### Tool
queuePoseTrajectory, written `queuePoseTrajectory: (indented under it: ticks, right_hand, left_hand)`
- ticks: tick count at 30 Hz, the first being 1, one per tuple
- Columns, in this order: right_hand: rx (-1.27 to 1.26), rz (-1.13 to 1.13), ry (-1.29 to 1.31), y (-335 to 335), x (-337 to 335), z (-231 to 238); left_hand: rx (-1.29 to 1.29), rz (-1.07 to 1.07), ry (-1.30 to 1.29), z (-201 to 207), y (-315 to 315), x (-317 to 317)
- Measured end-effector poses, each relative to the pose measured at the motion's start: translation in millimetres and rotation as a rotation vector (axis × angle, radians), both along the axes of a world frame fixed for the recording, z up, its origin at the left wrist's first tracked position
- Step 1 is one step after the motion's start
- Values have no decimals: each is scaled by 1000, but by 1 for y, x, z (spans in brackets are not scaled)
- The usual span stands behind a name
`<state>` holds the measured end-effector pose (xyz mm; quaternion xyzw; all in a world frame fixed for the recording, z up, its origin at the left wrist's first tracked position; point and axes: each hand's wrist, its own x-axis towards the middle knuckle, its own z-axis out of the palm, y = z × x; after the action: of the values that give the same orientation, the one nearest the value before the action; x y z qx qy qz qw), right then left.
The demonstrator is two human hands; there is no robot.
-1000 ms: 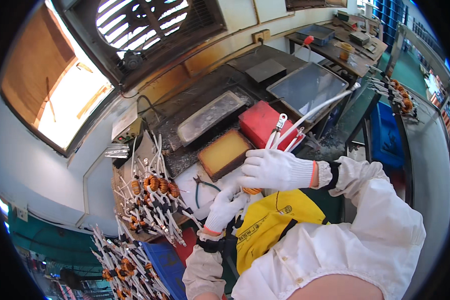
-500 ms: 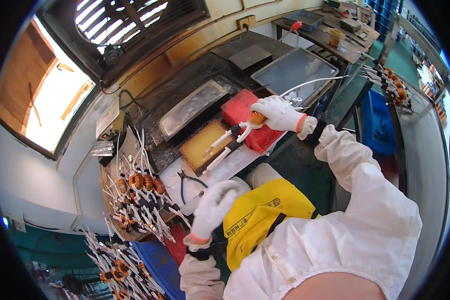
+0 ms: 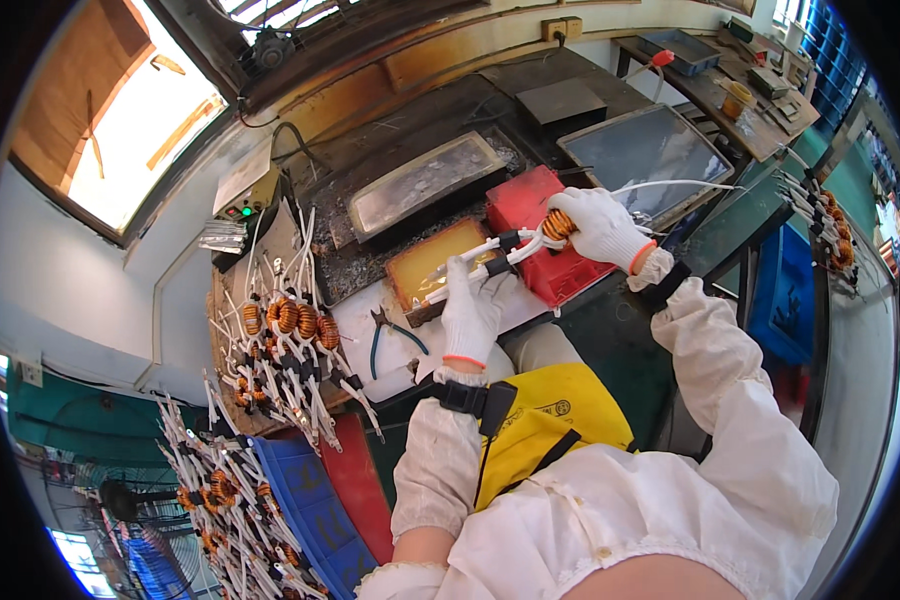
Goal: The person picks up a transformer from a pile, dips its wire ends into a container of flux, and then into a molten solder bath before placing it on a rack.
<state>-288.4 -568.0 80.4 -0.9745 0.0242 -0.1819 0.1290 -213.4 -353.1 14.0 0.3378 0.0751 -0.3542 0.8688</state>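
My gloved right hand (image 3: pixel 598 232) is closed around a copper-wound ring coil (image 3: pixel 559 225) with white leads and black sleeves. One long white lead (image 3: pixel 670 184) sticks out to the right behind that hand. Two shorter leads point down to the left, over the pan of yellowish liquid (image 3: pixel 395 270). At their ends, my gloved left hand (image 3: pixel 470 312) has its fingers around the leads; part of the grip is hidden. Under my right hand stands a red plastic bin (image 3: pixel 522 200). Pliers with dark green handles (image 3: pixel 402 333) lie on the white sheet left of my left hand.
Several similar coils (image 3: pixel 288 318) are heaped on the bench at left, with more over a blue bin (image 3: pixel 305 510) below. A long metal-rimmed tray (image 3: pixel 425 188) sits behind the pan. More coils (image 3: pixel 835 230) hang at right, above a blue crate (image 3: pixel 782 300).
My left hand has risen from beside the pliers to the ends of the coil's leads. My right hand still holds the coil near the red bin. The view has shifted somewhat.
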Motion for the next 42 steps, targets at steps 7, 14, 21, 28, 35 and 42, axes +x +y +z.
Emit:
queuePoseTrajectory:
  ticks: [7, 14, 21, 28, 35, 42]
  right_hand:
    - [-43, 111, -24, -18, -5, 4]
    - [-309, 40, -247, -44, -57, 15]
    - [-59, -133, -99, -30, -63, 9]
    - [22, -66, -100, -36, -55, -1]
    - [-291, -116, -291, -34, -57, -14]
    - [-171, -234, -237, -29, -58, -13]
  left_hand:
    - [-35, 120, -41, -3, -9, 19]
    - [-33, 105, -95, -8, -7, 22]
    - [7, 78, -144, -2, -4, 21]
    - [62, 72, -131, 1, -5, 17]
    - [3, 63, -151, -2, -7, 19]
    - [-25, 74, -131, -3, -9, 20]
